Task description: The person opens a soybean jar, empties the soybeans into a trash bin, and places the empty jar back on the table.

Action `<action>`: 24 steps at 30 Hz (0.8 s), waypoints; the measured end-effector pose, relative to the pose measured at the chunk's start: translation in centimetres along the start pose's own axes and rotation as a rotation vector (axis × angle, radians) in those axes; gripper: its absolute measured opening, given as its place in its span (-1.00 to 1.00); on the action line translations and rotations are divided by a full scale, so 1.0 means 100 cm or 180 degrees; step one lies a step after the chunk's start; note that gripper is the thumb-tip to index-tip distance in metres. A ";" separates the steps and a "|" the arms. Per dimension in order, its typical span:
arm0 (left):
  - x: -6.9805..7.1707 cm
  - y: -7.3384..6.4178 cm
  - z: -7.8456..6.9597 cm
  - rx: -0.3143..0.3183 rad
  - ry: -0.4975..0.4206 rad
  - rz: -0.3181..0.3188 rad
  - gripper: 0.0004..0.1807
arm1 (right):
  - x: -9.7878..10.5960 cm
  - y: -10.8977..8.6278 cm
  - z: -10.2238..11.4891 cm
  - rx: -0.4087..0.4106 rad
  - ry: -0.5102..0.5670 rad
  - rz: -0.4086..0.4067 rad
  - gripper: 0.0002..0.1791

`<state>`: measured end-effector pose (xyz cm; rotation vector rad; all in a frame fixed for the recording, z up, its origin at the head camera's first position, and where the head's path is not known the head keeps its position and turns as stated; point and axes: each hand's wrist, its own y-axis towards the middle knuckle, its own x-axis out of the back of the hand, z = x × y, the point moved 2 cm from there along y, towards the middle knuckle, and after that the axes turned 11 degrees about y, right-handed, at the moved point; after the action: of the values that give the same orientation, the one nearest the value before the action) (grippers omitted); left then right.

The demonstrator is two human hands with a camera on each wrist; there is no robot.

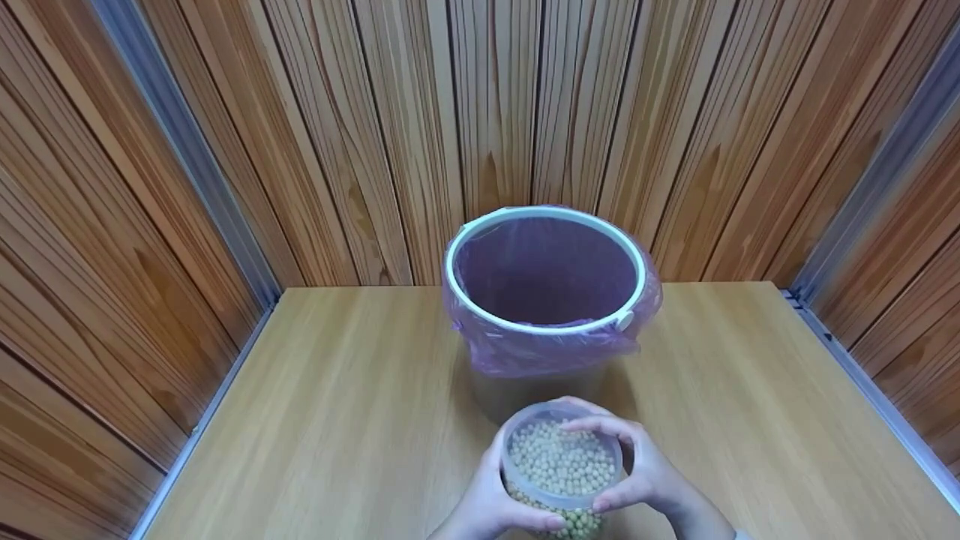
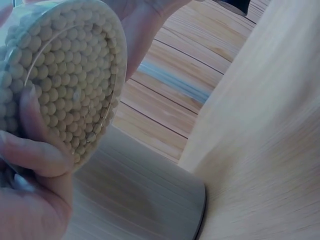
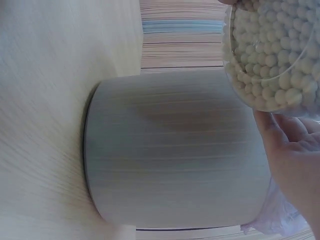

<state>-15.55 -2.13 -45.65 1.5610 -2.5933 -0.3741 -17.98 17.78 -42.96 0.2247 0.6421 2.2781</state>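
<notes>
A clear plastic jar point(image 1: 562, 457) full of small, pale, round bean-like pieces is held up in front of a bin. My left hand point(image 1: 499, 487) curls around its left side, thumb across the front. From the right, my right hand point(image 1: 637, 465) grips the jar's upper rim, with the thumb at the front and a finger reaching over the hazy top. In the left wrist view, the left hand's fingers point(image 2: 37, 155) lie against the jar's base. The right wrist view shows the right hand point(image 3: 295, 155) beside the jar, its fingertips partly hidden behind it.
Just beyond the hands stands a round bin point(image 3: 175, 150) with a pale ring point(image 1: 637, 300) around its mouth and a purple bag point(image 1: 540, 352) folded over its edge. The wooden table point(image 1: 337, 420) is bounded by wood-patterned panels point(image 1: 495, 112) at the back and sides.
</notes>
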 end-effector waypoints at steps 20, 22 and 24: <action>0.004 -0.003 0.001 -0.0328 0.0345 -0.0190 0.21 | -0.006 0.002 0.000 -0.0072 0.0421 0.0208 0.09; 0.002 -0.004 0.000 -0.0307 0.0526 -0.0426 0.24 | -0.009 0.001 0.001 -0.0076 0.0165 -0.0021 0.11; -0.001 -0.004 -0.001 -0.0294 0.0678 -0.0627 0.25 | -0.013 0.000 0.002 -0.0099 -0.0136 -0.0244 0.17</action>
<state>-15.16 -2.19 -45.62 1.7257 -2.2415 -0.3180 -17.06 16.94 -42.75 0.2293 0.5831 2.2022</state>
